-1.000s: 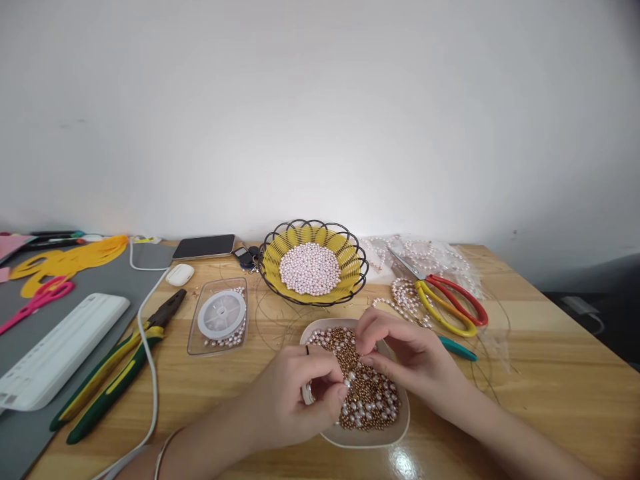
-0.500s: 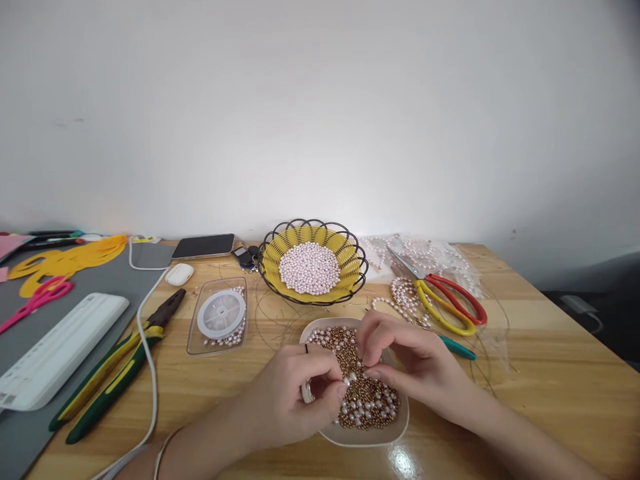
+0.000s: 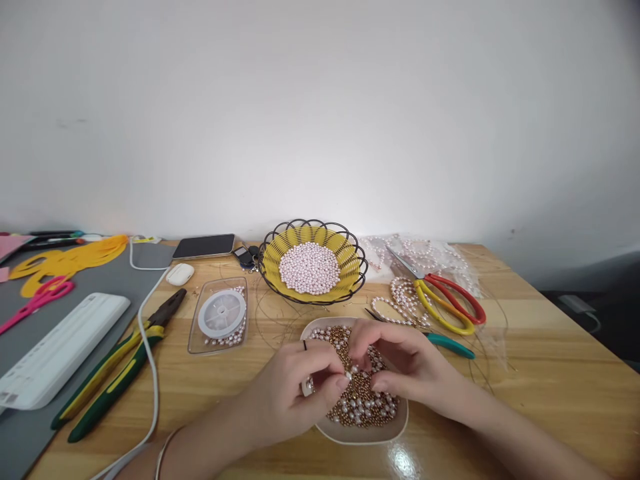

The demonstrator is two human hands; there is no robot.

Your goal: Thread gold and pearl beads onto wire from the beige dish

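Gold and pearl-pink beads (image 3: 367, 408) lay heaped in the pale dish (image 3: 365, 437), and we judged the work to be partway along. A few small white pearls (image 3: 349, 375) were gathered just above the dish, perhaps joined already, though we could make out no thread between them. Beyond the dish and to its right, a bundle of strung beads (image 3: 403, 290) rested on the bench (image 3: 540, 373), so some stringing looked done. Much seemed left to draw on: the heap in the dish, part of which may have been strung, the pink pearls (image 3: 309, 268) in the yellow basket (image 3: 273, 267) beyond the dish, and the spool (image 3: 222, 313) in a clear box (image 3: 193, 343) to the dish's left.

Our left hand (image 3: 295, 387) was over the left side of the dish, thumb and forefinger pressed together, pinching the white pearls at their tips, with the other fingers curled in. Our right hand (image 3: 415, 367) arched over the dish's right side, its thumb well apart from the bent fingers. Those fingers reached close to the white pearls above the dish; whether they touched them, or held a fine thread, we could not tell.
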